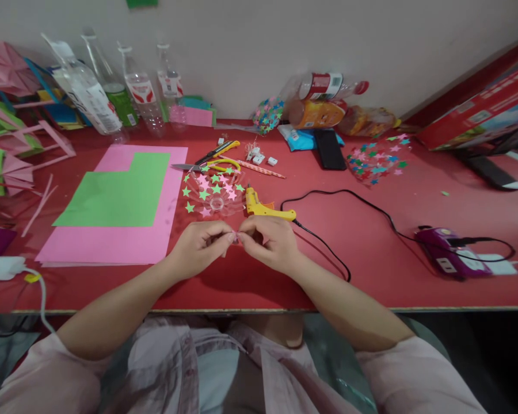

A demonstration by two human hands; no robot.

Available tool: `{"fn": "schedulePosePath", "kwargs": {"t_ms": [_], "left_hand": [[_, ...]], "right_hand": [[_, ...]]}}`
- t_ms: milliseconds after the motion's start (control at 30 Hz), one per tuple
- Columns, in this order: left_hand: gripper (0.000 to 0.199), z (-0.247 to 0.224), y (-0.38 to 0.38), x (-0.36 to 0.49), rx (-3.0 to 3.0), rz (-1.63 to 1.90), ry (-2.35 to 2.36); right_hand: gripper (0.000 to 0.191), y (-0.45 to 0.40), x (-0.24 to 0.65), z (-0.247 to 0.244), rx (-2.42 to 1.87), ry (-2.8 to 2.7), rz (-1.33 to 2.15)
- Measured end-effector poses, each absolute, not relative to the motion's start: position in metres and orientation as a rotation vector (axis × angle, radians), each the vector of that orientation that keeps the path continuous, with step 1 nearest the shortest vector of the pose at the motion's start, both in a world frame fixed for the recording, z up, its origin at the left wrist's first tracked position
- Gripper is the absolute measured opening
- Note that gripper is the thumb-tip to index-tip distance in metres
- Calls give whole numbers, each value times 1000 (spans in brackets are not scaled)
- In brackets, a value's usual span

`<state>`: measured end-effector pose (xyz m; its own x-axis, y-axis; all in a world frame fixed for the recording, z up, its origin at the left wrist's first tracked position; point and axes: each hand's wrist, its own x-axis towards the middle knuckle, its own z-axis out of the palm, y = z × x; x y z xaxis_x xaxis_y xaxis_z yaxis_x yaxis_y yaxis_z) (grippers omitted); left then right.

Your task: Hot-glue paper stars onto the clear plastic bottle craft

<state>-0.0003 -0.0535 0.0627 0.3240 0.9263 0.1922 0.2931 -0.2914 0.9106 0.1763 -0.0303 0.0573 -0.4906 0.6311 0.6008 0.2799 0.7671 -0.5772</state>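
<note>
My left hand (202,246) and my right hand (270,241) meet above the red table, fingertips pinched together. Between them is a small pink piece (236,236), mostly hidden by the fingers, so its shape cannot be made out. Just beyond the hands lies a yellow glue gun (265,207), nozzle pointing away. To its left a clear plastic bottle piece (216,203), cut into spread strips, carries green and pink paper stars (204,195). Scissors (187,167) and a yellow-handled cutter (219,151) rest behind it.
Green paper (116,195) lies over pink paper (99,244) on the left. Clear bottles (142,95) stand by the wall. A phone (329,149), another star-covered piece (377,162) and a purple power strip (451,253) are right. The glue gun's black cord (358,196) crosses the red table (371,270).
</note>
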Motion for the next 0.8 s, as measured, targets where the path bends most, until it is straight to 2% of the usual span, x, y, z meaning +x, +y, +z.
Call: {"fn": "schedulePosePath", "kwargs": {"t_ms": [200, 300, 367, 433, 500, 667, 800], "left_hand": [[13, 57, -56, -1, 1597, 1028, 1030], [13, 58, -55, -8, 1592, 1192, 1047], [9, 60, -51, -14, 1553, 1329, 1065], [8, 62, -47, -19, 1514, 1414, 1099], [10, 63, -43, -23, 1509, 1442, 1141], [11, 62, -39, -25, 1522, 1440, 1203], [11, 61, -39, -23, 1529, 1432, 1193]], "right_hand": [[17, -26, 182, 63, -680, -2107, 576], [12, -6, 204, 70, -931, -2337, 361], [24, 9, 219, 70, -1223, -2491, 134], [38, 19, 228, 66, -1450, -2698, 88], [42, 24, 228, 57, -1595, -2804, 53], [26, 26, 215, 42, -1675, -2747, -23], [14, 31, 224, 50, -1569, -2360, 100]]}}
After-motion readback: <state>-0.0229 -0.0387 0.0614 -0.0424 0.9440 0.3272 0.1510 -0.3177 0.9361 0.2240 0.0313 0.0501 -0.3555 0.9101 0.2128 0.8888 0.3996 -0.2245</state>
